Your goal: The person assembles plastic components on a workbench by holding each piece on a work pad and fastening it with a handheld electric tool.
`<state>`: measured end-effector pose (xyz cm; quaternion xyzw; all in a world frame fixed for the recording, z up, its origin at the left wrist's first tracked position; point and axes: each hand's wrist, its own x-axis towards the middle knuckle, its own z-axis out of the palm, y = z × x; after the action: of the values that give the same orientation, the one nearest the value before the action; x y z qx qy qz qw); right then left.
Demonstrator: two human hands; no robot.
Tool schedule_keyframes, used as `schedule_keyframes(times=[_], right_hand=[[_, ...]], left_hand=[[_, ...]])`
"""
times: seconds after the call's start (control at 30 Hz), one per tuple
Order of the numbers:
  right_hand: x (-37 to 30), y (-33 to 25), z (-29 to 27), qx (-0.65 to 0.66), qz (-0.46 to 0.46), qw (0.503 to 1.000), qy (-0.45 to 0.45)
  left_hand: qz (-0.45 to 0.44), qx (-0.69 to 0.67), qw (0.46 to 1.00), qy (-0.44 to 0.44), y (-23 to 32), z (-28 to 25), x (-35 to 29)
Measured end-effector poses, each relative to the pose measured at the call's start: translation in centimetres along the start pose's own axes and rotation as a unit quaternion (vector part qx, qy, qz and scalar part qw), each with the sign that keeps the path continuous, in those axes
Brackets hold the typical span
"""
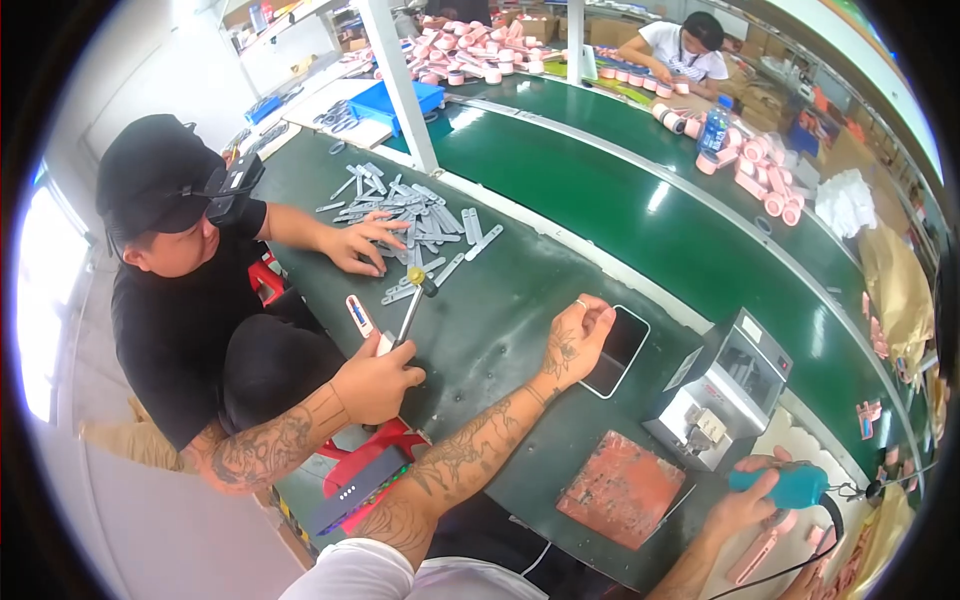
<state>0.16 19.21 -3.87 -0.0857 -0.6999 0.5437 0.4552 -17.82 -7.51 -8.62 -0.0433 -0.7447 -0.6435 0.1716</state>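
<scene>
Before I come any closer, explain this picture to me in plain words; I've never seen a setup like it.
There is no robot here. A fisheye camera worn on a person's head looks down, which is why straight edges bend.

The wearer's two bare hands are the tattooed left hand, at the edge of a dark-screened phone, and the right hand, gripping a teal tool that looks like an electric screwdriver.

On the green worktable lie flat grey parts, a worn red plate and a boxy grey machine.

The co-worker at left, in a black cap, holds a small yellow-ended hammer.
</scene>
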Motion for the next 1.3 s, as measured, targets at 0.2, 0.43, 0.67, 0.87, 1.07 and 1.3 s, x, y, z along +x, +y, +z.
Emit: schedule_keyframes(times=[0.2,0.43,0.67,0.87,1.07,1.3], right_hand=[[0.0,0.8,0.0,-0.019,-0.015,1.0,0.0],[-0.1,-0.5,0.4,-0.006,0.019,1.0,0.004],[-0.5,-1.1,0.5,-0.006,0.028,1.0,-0.002],[-0.9,-2.2,2.4,-0.002,0.031,1.0,-0.001],[-0.7,-0.8,1.0,-0.002,0.021,1.0,-0.006],[-0.5,-1.0,1.4,0.05,0.01,0.999,-0.02]], left_hand=[[0.099,0.177,0.979,-0.003,-0.3,-1.8,0.4],[-0.008,0.182,0.981,-0.072,0.1,-2.6,0.2],[0.02,0.219,0.973,-0.073,0.4,-2.7,-0.6],[0.048,0.221,0.973,-0.051,-0.3,-2.9,-0.2],[0.064,0.21,0.975,-0.034,-0.7,-1.8,0.1],[0.039,0.166,0.985,-0.025,-1.0,-2.2,0.1]])
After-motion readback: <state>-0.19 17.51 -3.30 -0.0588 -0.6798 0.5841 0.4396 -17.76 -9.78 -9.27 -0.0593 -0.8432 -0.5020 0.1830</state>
